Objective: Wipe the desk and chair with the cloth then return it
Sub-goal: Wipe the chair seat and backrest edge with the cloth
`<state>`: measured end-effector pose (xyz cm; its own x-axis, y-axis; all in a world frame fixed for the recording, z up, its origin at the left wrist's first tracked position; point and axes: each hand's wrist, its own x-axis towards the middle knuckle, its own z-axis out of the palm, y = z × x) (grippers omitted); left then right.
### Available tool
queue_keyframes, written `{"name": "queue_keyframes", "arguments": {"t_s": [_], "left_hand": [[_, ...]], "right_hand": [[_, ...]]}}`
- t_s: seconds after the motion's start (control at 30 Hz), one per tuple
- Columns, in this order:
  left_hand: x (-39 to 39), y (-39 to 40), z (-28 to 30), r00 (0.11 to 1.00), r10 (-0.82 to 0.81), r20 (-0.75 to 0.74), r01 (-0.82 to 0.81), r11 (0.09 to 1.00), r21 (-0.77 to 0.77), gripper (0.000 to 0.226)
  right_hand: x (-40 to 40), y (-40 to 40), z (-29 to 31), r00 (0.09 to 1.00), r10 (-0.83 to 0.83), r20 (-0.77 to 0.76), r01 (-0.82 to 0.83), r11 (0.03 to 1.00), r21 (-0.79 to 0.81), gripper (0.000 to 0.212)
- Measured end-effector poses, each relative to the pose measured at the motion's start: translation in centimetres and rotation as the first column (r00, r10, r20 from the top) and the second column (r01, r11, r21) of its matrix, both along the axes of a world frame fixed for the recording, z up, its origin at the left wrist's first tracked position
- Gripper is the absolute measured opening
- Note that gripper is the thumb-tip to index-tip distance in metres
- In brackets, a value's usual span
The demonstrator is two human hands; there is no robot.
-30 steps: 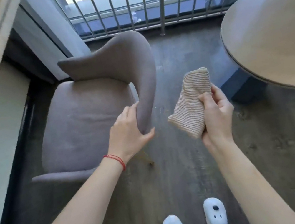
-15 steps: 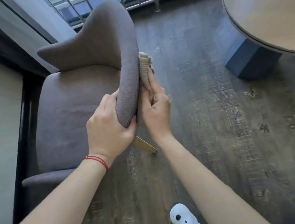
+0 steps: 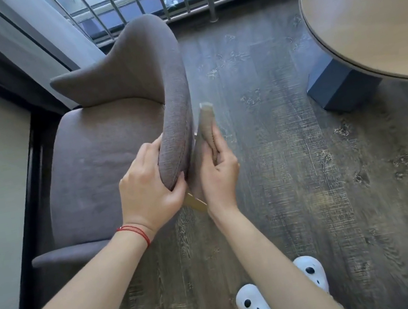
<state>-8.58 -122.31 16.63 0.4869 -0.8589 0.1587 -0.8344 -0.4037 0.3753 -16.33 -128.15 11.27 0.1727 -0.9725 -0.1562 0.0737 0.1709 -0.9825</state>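
Lower now, cloth (image 3: 207, 127) stands upright in right hand (image 3: 218, 176); left hand (image 3: 146, 188) grips chair (image 3: 175, 121).

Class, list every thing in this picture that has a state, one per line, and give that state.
Left hand: gripping the chair's backrest edge.
Right hand: shut on the cloth.
Cloth: bunched, held against the backrest's outer side.
Chair: upright, seat bare.
Round table: top bare where visible.

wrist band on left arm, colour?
Red: a thin red string band on the left wrist, clear in the head view.
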Motion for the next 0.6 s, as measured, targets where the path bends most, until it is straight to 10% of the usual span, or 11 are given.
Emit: {"name": "queue_keyframes", "arguments": {"t_s": [0.1,0.23,0.37,0.5,0.6], "left_hand": [[0.2,0.0,-0.1,1.000,-0.005,-0.016,0.005,1.000,-0.007,0.058],[0.0,0.1,0.0,1.000,-0.002,-0.005,0.002,1.000,0.008,0.056],[0.2,0.1,0.0,0.999,-0.020,-0.032,0.020,1.000,0.000,0.059],[0.1,0.2,0.0,0.999,-0.016,-0.038,0.016,1.000,0.001,0.058],[0.2,0.1,0.0,0.998,-0.030,-0.052,0.031,1.000,0.007,0.058]], "right_hand": [[1.2,-0.4,0.9,0.998,-0.015,-0.053,0.004,0.980,-0.198,0.043],[1.7,-3.4,-0.3,0.999,0.034,0.010,-0.035,0.994,0.102,0.039],[1.3,-2.0,0.6,0.997,0.036,-0.073,-0.052,0.973,-0.224,0.043],[2.7,-5.7,0.2,0.998,0.041,0.048,-0.046,0.993,0.106,0.039],[2.6,-4.9,1.8,1.000,-0.003,-0.030,-0.005,0.969,-0.247,0.042]]}}
